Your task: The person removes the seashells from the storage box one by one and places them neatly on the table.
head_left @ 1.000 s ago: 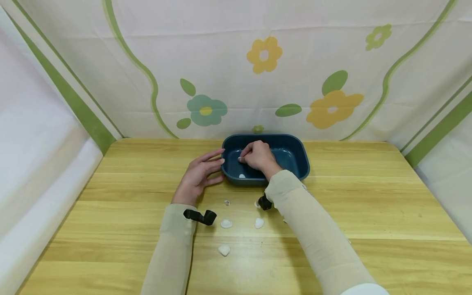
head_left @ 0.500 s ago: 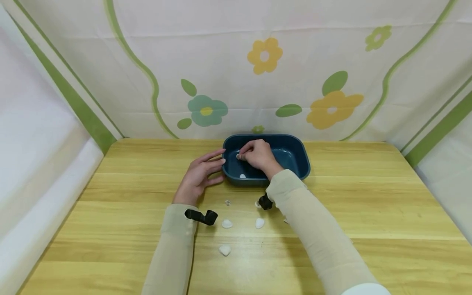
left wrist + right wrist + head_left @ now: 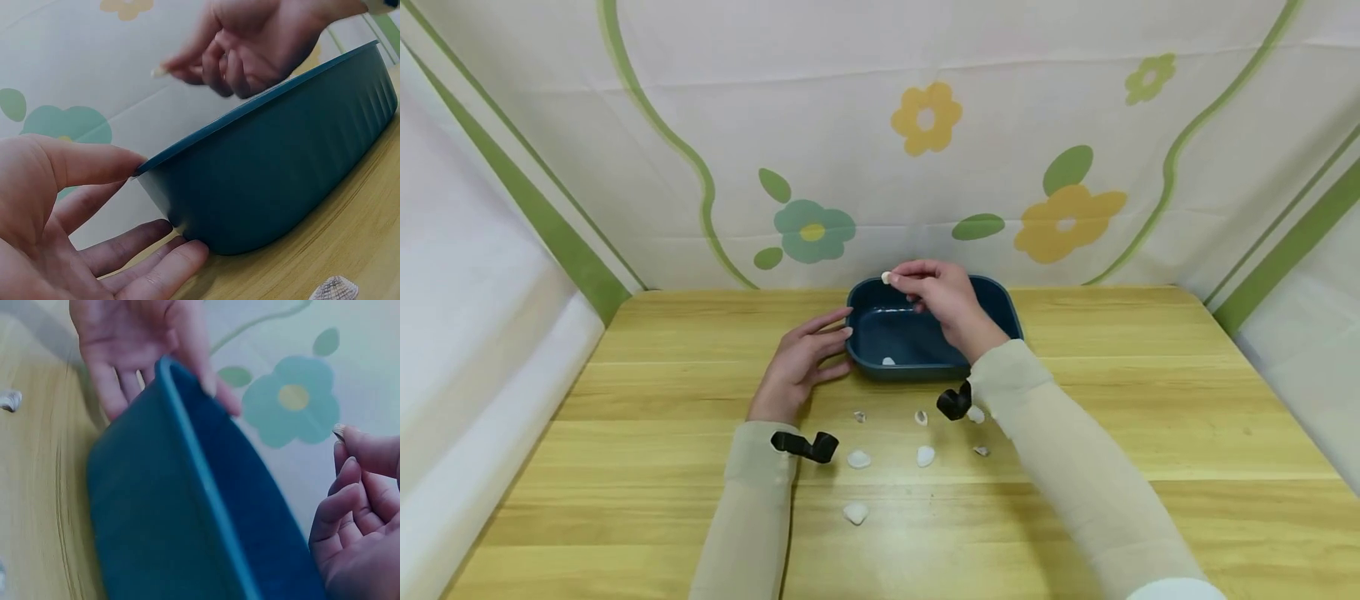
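My right hand (image 3: 951,304) pinches a small pale seashell (image 3: 886,277) between thumb and fingertips, above the back left part of a dark blue plastic tub (image 3: 917,373). In the right wrist view the pinched seashell (image 3: 339,430) shows at the fingertips, with the other fingers loosely bent. My left hand (image 3: 797,362) has its fingers spread against the tub's left end. As the left wrist view shows, a finger touches the rim while others rest lower on the outer wall. One white seashell (image 3: 888,362) lies inside, near the front wall.
Several seashells lie on the wooden table in front of the tub, among them a white one (image 3: 855,513), another (image 3: 859,459) and a third (image 3: 925,456). A flower-printed white cloth (image 3: 865,167) hangs right behind the tub.
My right hand has risen from the tub's floor with the seashell and moved slightly back and right. More table seashells show beside the right sleeve. My left hand stays at the tub's end.
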A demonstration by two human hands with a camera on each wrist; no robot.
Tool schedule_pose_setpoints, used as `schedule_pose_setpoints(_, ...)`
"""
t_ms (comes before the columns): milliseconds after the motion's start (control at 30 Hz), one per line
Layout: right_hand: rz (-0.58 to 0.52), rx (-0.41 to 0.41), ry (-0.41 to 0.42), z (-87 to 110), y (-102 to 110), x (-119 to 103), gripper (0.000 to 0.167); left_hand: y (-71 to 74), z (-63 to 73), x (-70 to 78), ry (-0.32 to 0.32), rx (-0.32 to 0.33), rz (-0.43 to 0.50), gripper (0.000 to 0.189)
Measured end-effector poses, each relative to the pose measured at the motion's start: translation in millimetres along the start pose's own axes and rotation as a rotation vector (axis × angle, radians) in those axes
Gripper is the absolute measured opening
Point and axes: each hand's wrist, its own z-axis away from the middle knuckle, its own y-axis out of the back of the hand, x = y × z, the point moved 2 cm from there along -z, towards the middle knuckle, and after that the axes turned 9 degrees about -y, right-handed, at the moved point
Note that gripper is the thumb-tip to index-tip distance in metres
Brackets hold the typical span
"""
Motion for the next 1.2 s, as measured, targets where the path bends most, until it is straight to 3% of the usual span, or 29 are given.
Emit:
schedule_pose_setpoints(233, -0.079, -0.08, 0.022, 24.7, 7, -3, 0.02, 1.4, 0.5, 0.6, 0.004, 0.0, -0.003, 0.043)
schedule_pose_setpoints(600, -0.135, -0.144, 0.045, 70.2, 20, 15, 0.005, -0.3, 0.5, 1.3, -0.011, -0.021, -0.003, 0.045)
schedule_pose_setpoints(967, -0.059, -0.188, 0.018, 108.4, 30, 54, 0.005, -1.4, 0.9, 1.4, -0.03, -0.001, -0.02, 0.044)
schedule_pose_setpoints(1200, 0.004, -0.221, -0.029, 126.4, 35, 77, 0.015, -3.5, 1.1, 0.9, -0.045, 0.007, 0.003, 0.045)
